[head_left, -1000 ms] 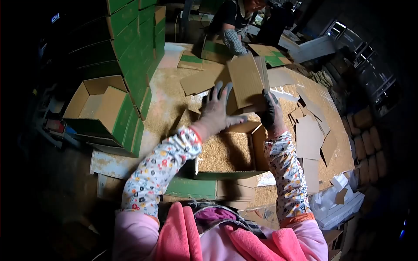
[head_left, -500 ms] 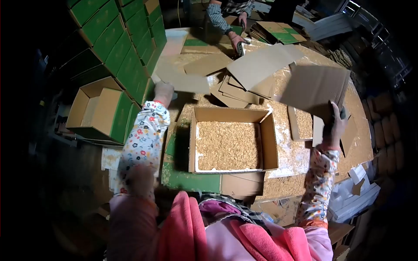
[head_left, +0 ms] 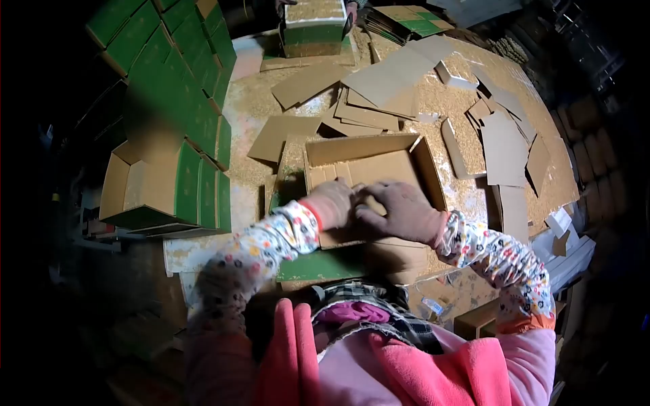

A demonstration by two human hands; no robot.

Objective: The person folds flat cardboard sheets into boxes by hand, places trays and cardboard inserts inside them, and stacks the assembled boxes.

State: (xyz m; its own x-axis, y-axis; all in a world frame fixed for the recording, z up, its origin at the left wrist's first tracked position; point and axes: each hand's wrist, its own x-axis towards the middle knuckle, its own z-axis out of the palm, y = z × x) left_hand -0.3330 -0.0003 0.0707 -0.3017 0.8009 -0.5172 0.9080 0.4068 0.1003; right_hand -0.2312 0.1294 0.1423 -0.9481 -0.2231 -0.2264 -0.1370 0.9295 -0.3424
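Directly before me stands an open cardboard box (head_left: pixel 430 177), with a brown cardboard sheet (head_left: pixel 386 169) lying inside it. Both my hands wear dusty gloves and meet over the box's near part. My left hand (head_left: pixel 332 203) has its fingers bent against the sheet area. Close beside it, my right hand (head_left: pixel 401 208) is curled, its fingers folded inward. Whatever lies between the fingers is hidden and partly blurred. Under the box is a green and brown piece of cardboard (head_left: pixel 315 266).
Green boxes (head_left: pixel 159 81) are stacked at left, with an open box (head_left: pixel 145 186) before them. Loose cardboard sheets (head_left: pixel 393 78) and a white-edged tray (head_left: pixel 460 152) lie on the debris-strewn table. Across it, another person's hands flank a green box (head_left: pixel 315 39) topped by grainy material.
My hands have come inward from both sides to the box. A cardboard sheet now covers the tan grainy fill inside. The other person now has a filled green box between their hands.
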